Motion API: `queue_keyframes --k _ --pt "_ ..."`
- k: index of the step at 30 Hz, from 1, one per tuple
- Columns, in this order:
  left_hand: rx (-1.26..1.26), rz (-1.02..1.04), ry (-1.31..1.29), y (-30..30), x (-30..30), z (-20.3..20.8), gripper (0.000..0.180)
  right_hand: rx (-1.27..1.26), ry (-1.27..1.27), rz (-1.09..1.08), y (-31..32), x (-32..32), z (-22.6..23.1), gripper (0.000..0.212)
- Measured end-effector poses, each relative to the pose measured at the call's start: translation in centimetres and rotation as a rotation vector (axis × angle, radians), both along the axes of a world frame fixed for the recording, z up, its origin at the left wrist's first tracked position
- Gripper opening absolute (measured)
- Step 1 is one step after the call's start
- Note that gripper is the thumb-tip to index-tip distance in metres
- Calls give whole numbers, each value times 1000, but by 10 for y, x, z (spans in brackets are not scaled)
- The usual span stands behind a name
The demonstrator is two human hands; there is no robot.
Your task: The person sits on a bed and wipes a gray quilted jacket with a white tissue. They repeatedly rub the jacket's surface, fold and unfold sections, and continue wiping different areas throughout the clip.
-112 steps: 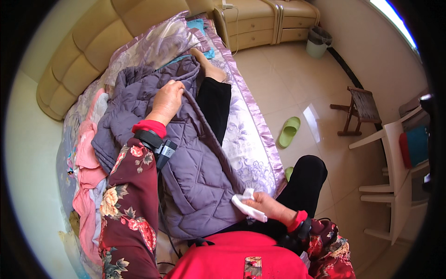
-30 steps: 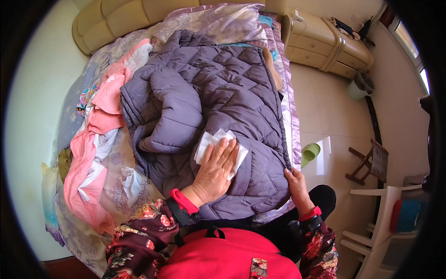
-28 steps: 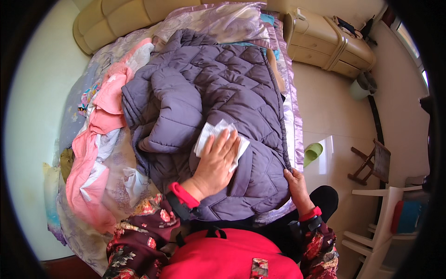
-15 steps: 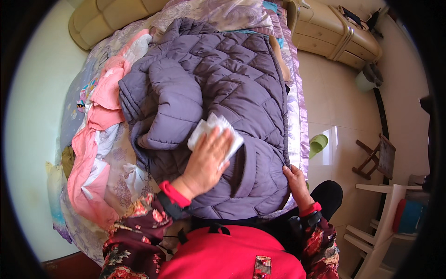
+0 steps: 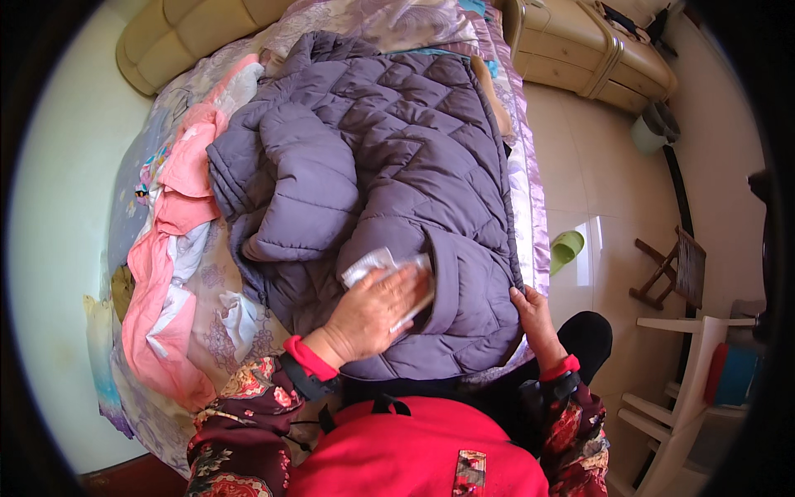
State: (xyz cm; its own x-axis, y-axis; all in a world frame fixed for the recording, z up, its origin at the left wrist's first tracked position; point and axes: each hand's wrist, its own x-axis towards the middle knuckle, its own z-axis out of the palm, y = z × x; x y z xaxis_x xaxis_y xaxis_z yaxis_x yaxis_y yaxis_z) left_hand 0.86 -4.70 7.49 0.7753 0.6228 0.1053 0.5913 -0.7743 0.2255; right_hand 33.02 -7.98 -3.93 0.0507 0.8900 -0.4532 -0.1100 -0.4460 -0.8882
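Note:
A purple quilted jacket (image 5: 397,166) lies spread on the bed, one sleeve folded across its front. My left hand (image 5: 373,311) presses a white cloth wipe (image 5: 373,265) flat against the jacket's lower front, next to a pocket flap. My right hand (image 5: 534,319) grips the jacket's right hem edge at the side of the bed, fingers curled over the fabric. Both forearms wear dark floral sleeves with red cuffs.
Pink clothing (image 5: 178,240) is heaped on the bed to the left of the jacket. A padded beige headboard (image 5: 190,33) and cabinet (image 5: 596,50) stand at the back. On the tiled floor to the right are a green slipper (image 5: 567,248), a small stool (image 5: 675,265) and a white shelf (image 5: 687,389).
My left hand with the wipe has slid down and toward me over the jacket front. My right hand keeps its hold on the hem. The view has shifted slightly.

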Motion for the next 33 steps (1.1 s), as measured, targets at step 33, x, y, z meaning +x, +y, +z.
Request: queue_keyframes --k 33 --pt "-144 289 -391 -11 -38 -35 64 57 -126 37 8 7 -19 25"
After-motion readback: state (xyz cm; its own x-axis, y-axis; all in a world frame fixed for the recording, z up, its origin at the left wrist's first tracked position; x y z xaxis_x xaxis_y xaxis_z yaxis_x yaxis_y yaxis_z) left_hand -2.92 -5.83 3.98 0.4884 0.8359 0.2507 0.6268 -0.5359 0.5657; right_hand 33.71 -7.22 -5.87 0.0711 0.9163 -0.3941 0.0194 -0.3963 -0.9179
